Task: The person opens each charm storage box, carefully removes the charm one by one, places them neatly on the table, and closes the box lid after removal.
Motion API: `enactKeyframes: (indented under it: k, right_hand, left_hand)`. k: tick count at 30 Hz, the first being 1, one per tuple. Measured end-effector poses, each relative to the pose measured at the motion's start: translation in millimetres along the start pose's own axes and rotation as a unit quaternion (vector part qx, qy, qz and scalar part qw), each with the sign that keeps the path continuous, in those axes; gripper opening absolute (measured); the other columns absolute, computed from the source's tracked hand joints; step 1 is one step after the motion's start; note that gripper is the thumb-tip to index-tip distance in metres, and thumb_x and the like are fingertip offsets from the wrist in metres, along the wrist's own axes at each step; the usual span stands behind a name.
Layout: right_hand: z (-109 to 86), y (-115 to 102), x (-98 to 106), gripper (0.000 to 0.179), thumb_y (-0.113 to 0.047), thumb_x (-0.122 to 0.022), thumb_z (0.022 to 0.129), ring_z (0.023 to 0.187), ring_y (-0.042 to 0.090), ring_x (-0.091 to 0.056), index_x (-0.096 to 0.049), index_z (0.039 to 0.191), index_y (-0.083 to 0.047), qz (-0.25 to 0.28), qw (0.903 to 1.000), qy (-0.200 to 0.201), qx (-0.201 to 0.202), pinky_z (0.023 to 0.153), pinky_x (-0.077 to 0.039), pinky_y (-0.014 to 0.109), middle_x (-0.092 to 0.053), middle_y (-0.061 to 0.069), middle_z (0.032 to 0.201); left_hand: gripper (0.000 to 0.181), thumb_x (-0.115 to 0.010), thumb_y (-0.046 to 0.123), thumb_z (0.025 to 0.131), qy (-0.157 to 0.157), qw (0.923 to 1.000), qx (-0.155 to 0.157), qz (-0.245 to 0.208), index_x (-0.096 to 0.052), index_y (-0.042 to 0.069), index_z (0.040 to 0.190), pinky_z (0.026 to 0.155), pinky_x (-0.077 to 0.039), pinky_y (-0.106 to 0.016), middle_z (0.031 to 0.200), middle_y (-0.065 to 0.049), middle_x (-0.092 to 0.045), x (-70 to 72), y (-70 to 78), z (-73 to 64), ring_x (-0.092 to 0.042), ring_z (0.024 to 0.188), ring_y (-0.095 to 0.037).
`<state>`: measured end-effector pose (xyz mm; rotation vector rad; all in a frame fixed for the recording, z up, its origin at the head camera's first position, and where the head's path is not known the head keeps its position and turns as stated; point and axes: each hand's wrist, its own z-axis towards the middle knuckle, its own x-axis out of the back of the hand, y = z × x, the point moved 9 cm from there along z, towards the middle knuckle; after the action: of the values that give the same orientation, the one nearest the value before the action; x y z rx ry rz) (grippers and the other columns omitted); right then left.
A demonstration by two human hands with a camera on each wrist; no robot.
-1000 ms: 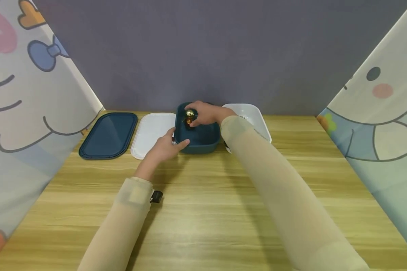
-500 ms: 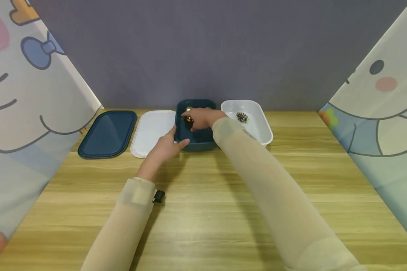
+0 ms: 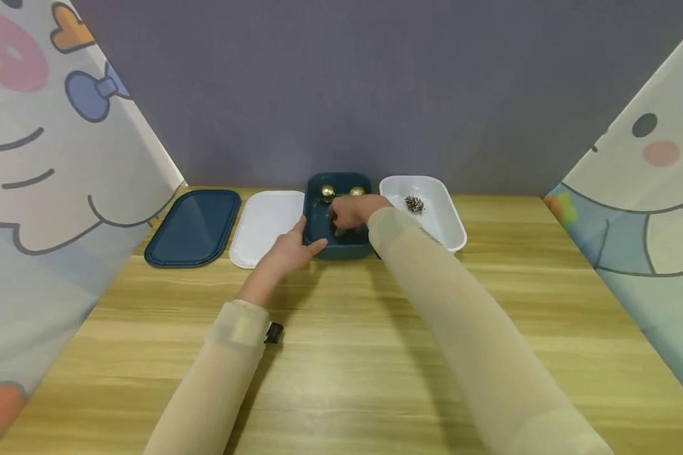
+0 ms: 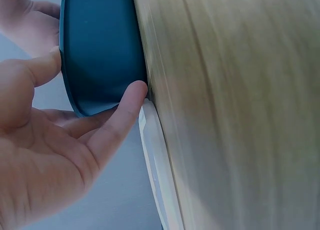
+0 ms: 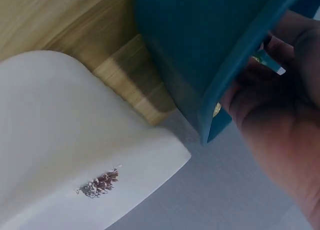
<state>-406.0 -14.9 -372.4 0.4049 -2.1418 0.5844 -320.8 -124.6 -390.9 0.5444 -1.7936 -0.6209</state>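
Observation:
A deep dark-blue box (image 3: pixel 344 251) stands at the back of the table. My left hand (image 3: pixel 287 249) holds its front left corner; in the left wrist view the thumb meets the rim and the fingers lie along the outer wall. My right hand (image 3: pixel 350 212) is down inside the box, fingers curled round an amber-coloured ball that is mostly hidden. Two gold balls, the left one (image 3: pixel 327 193) and the right one (image 3: pixel 356 191), lie at the back of the box. In the right wrist view, the box wall (image 5: pixel 200 54) covers much of that hand.
Right of the box is a white box (image 3: pixel 452 221) with a small pine cone (image 3: pixel 414 203) in it. To the left, a white lid (image 3: pixel 264 221) lies beside a dark-blue lid (image 3: pixel 193 227). A grey wall (image 3: pixel 341 88) rises behind the table (image 3: pixel 330 354).
My right hand has moved from the back left of the blue box toward its front middle, bringing the amber ball along and uncovering the gold balls. My left hand stays at the corner.

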Motion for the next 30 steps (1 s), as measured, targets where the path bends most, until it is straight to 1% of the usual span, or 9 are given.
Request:
enactKeyframes:
  k: [3, 6, 8, 11, 15, 18, 21, 27, 30]
  right_hand:
    - [-2.4, 7, -2, 0.061, -0.021, -0.067, 0.107, 0.118, 0.025, -0.069, -0.044, 0.162, -0.009, 0.049, 0.9988, 0.005, 0.001, 0.096, -0.061, 0.039, -0.054, 0.012, 0.156]
    - [-7.0, 7, 3, 0.064, -0.021, -0.070, 0.106, 0.118, 0.028, -0.070, -0.043, 0.163, -0.011, 0.069, 0.9974, 0.013, 0.011, 0.099, -0.060, 0.040, -0.051, 0.014, 0.157]
    - [-10.7, 7, 8, 0.062, -0.017, -0.068, 0.106, 0.116, 0.029, -0.070, -0.044, 0.163, -0.013, 0.079, 0.9964, 0.021, 0.021, 0.098, -0.060, 0.041, -0.051, 0.014, 0.156]
    - [-18.1, 5, 18, 0.061, -0.010, -0.066, 0.106, 0.124, 0.031, -0.066, -0.044, 0.163, -0.014, 0.107, 0.9928, 0.037, 0.039, 0.100, -0.060, 0.042, -0.046, 0.014, 0.159]
    - [-32.1, 6, 29, 0.066, -0.004, -0.065, 0.105, 0.133, 0.037, -0.062, -0.040, 0.165, -0.014, 0.180, 0.9796, 0.065, 0.061, 0.106, -0.058, 0.044, -0.045, 0.016, 0.162]
    - [-44.4, 10, 34, 0.069, -0.006, -0.064, 0.106, 0.132, 0.040, -0.064, -0.035, 0.168, -0.017, 0.225, 0.9693, 0.075, 0.066, 0.111, -0.054, 0.049, -0.045, 0.017, 0.162]
    - [-54.6, 14, 36, 0.072, -0.010, -0.064, 0.107, 0.133, 0.042, -0.064, -0.030, 0.170, -0.018, 0.251, 0.9620, 0.079, 0.074, 0.114, -0.051, 0.053, -0.044, 0.018, 0.163]
    - [-71.7, 18, 38, 0.071, -0.021, -0.067, 0.107, 0.124, 0.041, -0.070, -0.032, 0.169, -0.018, 0.239, 0.9597, 0.108, 0.099, 0.105, -0.059, 0.046, -0.059, 0.019, 0.146]
    - [-80.2, 16, 36, 0.067, -0.023, -0.070, 0.105, 0.111, 0.040, -0.073, -0.042, 0.165, -0.025, 0.217, 0.9603, 0.136, 0.111, 0.095, -0.062, 0.045, -0.066, 0.016, 0.133]
  left_hand:
    - [0.096, -0.054, 0.051, 0.110, -0.001, 1.0000, -0.001, -0.001, 0.003, 0.006, 0.172, 0.123, -0.040, -0.057, 0.164, -0.028, -0.044, -3.0, 0.4, -1.4, -0.048, 0.150, -0.043]
    - [0.095, -0.055, 0.051, 0.110, 0.002, 1.0000, -0.001, 0.004, 0.003, 0.006, 0.172, 0.121, -0.043, -0.057, 0.160, -0.027, -0.050, -1.8, 0.5, -2.2, -0.053, 0.147, -0.042]
    - [0.095, -0.055, 0.051, 0.110, 0.003, 1.0000, -0.001, 0.005, 0.003, 0.006, 0.172, 0.119, -0.045, -0.056, 0.158, -0.027, -0.052, -0.1, 0.9, -2.5, -0.055, 0.145, -0.041]
    - [0.095, -0.055, 0.051, 0.110, 0.002, 1.0000, -0.001, 0.004, 0.003, 0.006, 0.171, 0.119, -0.046, -0.056, 0.160, -0.027, -0.051, 1.7, 1.5, -2.2, -0.055, 0.145, -0.041]
    - [0.096, -0.054, 0.052, 0.110, -0.001, 1.0000, 0.004, 0.001, 0.003, 0.007, 0.171, 0.117, -0.047, -0.056, 0.160, -0.027, -0.050, 2.1, 0.6, -2.2, -0.057, 0.143, -0.040]
    - [0.096, -0.055, 0.052, 0.110, -0.002, 1.0000, 0.007, -0.003, 0.003, 0.007, 0.172, 0.116, -0.048, -0.055, 0.159, -0.027, -0.052, 2.0, 0.3, -1.4, -0.058, 0.142, -0.039]
    - [0.096, -0.056, 0.051, 0.110, -0.001, 0.9999, 0.008, -0.008, 0.002, 0.006, 0.172, 0.115, -0.049, -0.054, 0.149, -0.025, -0.062, 2.2, 0.0, -1.0, -0.064, 0.135, -0.037]
    - [0.096, -0.057, 0.050, 0.110, -0.003, 0.9999, 0.004, -0.013, 0.003, 0.006, 0.172, 0.113, -0.051, -0.052, 0.114, -0.017, -0.080, 2.1, 1.1, -0.4, -0.076, 0.110, -0.031]
    - [0.096, -0.057, 0.049, 0.110, -0.004, 0.9998, 0.010, -0.018, 0.003, 0.007, 0.172, 0.110, -0.053, -0.051, 0.111, -0.016, -0.080, 2.3, 1.0, -0.6, -0.077, 0.105, -0.029]
